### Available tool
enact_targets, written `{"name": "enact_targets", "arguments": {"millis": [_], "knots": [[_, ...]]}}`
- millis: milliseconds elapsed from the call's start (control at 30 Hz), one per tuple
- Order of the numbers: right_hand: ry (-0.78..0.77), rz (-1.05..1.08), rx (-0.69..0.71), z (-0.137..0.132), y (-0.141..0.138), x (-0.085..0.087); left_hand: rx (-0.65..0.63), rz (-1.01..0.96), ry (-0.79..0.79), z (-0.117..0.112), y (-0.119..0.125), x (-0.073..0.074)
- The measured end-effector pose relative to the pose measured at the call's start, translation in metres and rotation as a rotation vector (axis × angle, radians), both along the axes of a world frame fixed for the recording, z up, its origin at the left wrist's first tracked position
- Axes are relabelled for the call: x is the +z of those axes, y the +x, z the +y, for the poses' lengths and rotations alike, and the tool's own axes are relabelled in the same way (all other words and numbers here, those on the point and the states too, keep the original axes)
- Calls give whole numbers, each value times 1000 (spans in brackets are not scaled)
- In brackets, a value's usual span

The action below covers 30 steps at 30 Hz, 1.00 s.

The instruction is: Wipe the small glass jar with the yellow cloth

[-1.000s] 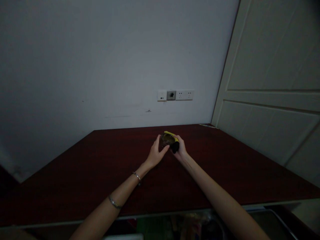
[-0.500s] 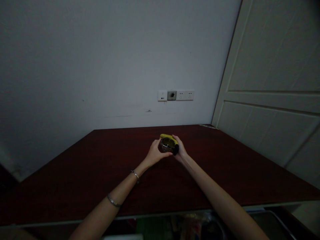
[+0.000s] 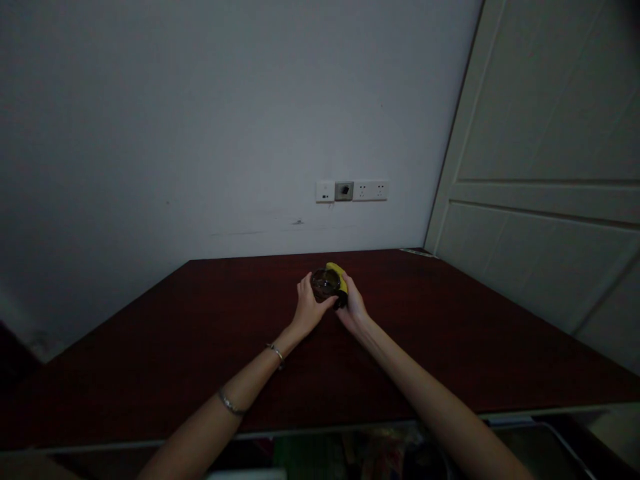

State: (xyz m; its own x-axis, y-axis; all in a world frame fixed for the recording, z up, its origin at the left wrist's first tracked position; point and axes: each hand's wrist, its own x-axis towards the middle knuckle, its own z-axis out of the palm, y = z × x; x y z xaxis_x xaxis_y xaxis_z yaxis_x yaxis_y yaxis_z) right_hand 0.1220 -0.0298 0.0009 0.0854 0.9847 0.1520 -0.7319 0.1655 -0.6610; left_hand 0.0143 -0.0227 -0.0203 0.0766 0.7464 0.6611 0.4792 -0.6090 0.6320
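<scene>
My left hand (image 3: 309, 309) is wrapped round the left side of a dark, see-through glass cup (image 3: 325, 285), its round rim facing up toward me. Against the cup's right side lies a curved yellow thing with a black end (image 3: 339, 273), a little like a banana; its exact kind is unclear. My right hand (image 3: 355, 308) closes on this yellow thing from the right, and its fingers are partly hidden. Both hands are together over the far middle part of the dark red tabletop (image 3: 225, 320).
Behind the table stands a pale wall (image 3: 240, 133) with sockets and switch plates (image 3: 370, 191). A white panelled door (image 3: 540, 153) borders the right side. Under the table's front edge is an open space with a green item (image 3: 305, 457) and other dim, unclear things.
The cup and both hands have shifted slightly left. The yellow thing has swung from the cup's far rim round to its right side and stands more upright in view.
</scene>
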Motion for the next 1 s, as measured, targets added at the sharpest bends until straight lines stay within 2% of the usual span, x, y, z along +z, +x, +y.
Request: {"name": "enact_targets", "arguments": {"millis": [100,233,333,467,667,867,1000], "knots": [[-62,-30,18,7,13,0,-122,18,-56,-4,0,0],[-218,-125,44,15,30,2,-245,0,-69,-5,-1,4],[-177,-179,98,16,35,4,-262,-28,-53,-3,-3,7],[-89,-215,135,14,32,8,-242,40,-33,-2,-6,9],[-95,-155,26,10,20,8,-153,64,11,-5,-4,11],[85,-158,-124,5,5,2,1,41,35,0,-2,8],[108,-218,-200,1,-1,-3,-42,-27,-13,2,-3,7]]}}
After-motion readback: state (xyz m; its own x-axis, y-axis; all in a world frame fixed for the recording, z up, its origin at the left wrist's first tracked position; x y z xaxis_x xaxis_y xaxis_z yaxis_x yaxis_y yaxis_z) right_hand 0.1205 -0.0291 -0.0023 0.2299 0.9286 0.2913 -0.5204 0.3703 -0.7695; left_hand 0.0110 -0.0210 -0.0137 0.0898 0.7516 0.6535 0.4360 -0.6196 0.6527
